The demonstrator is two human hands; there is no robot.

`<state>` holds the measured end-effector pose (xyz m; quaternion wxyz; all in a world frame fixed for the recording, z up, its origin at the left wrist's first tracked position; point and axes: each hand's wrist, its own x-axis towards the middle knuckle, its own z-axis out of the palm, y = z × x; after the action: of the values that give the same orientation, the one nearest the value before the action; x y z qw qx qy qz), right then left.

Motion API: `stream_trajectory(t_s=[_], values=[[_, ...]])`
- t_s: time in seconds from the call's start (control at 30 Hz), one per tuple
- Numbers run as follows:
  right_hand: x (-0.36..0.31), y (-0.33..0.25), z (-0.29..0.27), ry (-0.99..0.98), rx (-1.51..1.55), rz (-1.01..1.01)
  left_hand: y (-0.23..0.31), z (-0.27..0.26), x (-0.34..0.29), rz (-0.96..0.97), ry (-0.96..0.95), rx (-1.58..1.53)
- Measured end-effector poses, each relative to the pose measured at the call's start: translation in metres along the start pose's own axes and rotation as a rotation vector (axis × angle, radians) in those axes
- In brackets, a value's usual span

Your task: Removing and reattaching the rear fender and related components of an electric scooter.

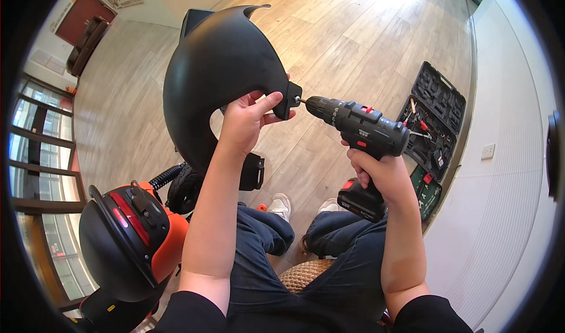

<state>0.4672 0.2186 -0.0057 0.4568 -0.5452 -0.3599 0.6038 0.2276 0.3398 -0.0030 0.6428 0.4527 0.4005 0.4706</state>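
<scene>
My left hand [252, 112] is closed on the edge of a large curved black plastic fender [220, 59], close to the small bracket tab at its right end. In my right hand [374, 171] is a black cordless drill [359, 121], gripped by its handle, with a battery pack [360, 200] at its base. The drill points left, and its bit meets a silver screw [297, 99] on the tab. Whether the screw is fully seated cannot be made out. A second bracket [253, 171] shows at the fender's lower end.
To my left stands a black and orange vehicle body [126, 233] with a red light and a coil spring [166, 176]. An open black tool case [438, 106] lies on the wooden floor by the right wall, a green case [426, 192] beside it. I sit on a woven seat [306, 275].
</scene>
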Motion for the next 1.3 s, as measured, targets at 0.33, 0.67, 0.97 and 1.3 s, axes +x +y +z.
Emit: stream_trajectory(t_s=[0.33, 0.67, 0.97, 1.3], values=[[0.0007, 0.0048, -0.0002, -0.004, -0.029, -0.019, -0.0046, -0.0050, 0.0021, 0.034, -0.053, 0.127], [0.0011, 0.0052, -0.0017, 0.004, -0.067, -0.028, -0.0009, -0.0035, 0.0011, -0.002, -0.024, 0.069], [0.0007, 0.0045, -0.0026, 0.000, -0.061, -0.012, -0.0025, -0.0046, 0.0022, 0.016, -0.025, 0.116], [-0.0006, 0.0020, -0.0011, 0.014, -0.060, -0.007, -0.0018, -0.0064, 0.0023, 0.001, -0.030, 0.077]])
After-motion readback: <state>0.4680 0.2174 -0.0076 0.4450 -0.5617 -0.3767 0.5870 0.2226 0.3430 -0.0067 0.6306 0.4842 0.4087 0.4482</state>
